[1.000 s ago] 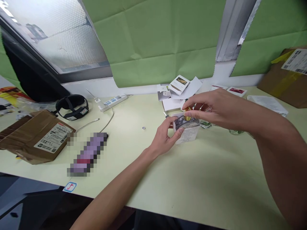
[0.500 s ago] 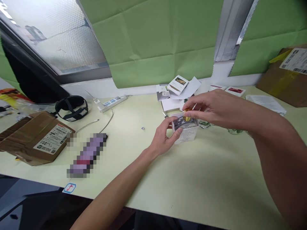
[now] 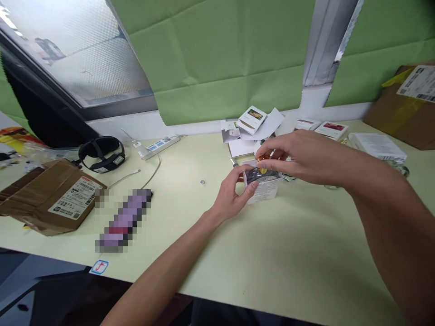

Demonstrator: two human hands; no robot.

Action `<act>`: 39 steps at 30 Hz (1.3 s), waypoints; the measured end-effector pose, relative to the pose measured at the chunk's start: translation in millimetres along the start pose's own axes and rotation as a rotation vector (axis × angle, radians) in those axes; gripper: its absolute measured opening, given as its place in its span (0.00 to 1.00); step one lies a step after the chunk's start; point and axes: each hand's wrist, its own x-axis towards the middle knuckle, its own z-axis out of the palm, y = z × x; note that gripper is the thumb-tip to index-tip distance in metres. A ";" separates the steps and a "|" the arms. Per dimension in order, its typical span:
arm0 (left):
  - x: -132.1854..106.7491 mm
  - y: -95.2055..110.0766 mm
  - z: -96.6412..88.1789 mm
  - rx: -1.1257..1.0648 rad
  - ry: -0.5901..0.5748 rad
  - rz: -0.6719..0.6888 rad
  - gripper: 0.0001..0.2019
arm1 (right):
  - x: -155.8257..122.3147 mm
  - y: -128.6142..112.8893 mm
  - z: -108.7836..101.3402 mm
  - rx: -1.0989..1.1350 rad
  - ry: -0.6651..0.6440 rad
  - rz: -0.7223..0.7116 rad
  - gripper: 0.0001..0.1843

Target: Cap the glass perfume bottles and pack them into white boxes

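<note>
A small white printed box [image 3: 266, 192] stands on the table, its top open, with something dark and glossy [image 3: 260, 175] inside. My left hand [image 3: 234, 192] grips the box from its left side, thumb on the near face and fingers at the back rim. Over the opening, my right hand [image 3: 285, 156] is closed in a pinch on a small shiny gold-coloured piece [image 3: 262, 170]. Most of that piece is covered by the fingers, so its kind is unclear. Behind the hands lie opened white cartons [image 3: 241, 147].
A cardboard box [image 3: 61, 194], headset [image 3: 102, 154], power strip [image 3: 161, 146] and blurred phone [image 3: 125, 219] are on the left. A tiny ring-like item [image 3: 202, 182] lies mid-table. At right are a white box [image 3: 377, 145] and a large carton [image 3: 404, 113].
My right hand has shifted slightly left and down with the gold-coloured piece at the box opening. The left hand and the box stay nearly still.
</note>
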 end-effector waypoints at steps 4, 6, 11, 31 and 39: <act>0.2 0.7 0.0 0.007 0.002 0.010 0.14 | 0.6 -0.6 1.7 -0.041 0.007 0.007 0.20; 0.2 0.7 0.0 0.002 -0.003 0.008 0.15 | 0.5 -1.3 2.6 -0.063 0.013 0.023 0.19; 0.1 0.2 -0.1 -0.013 -0.018 -0.007 0.15 | 0.7 -2.6 4.6 -0.101 0.000 0.036 0.17; -0.2 -0.1 0.7 -0.037 -0.028 0.004 0.15 | 2.1 -1.6 7.2 -0.144 -0.039 0.051 0.14; -1.2 -0.3 0.4 -0.018 -0.017 0.003 0.16 | 1.7 -8.4 9.1 -0.152 -0.038 0.057 0.14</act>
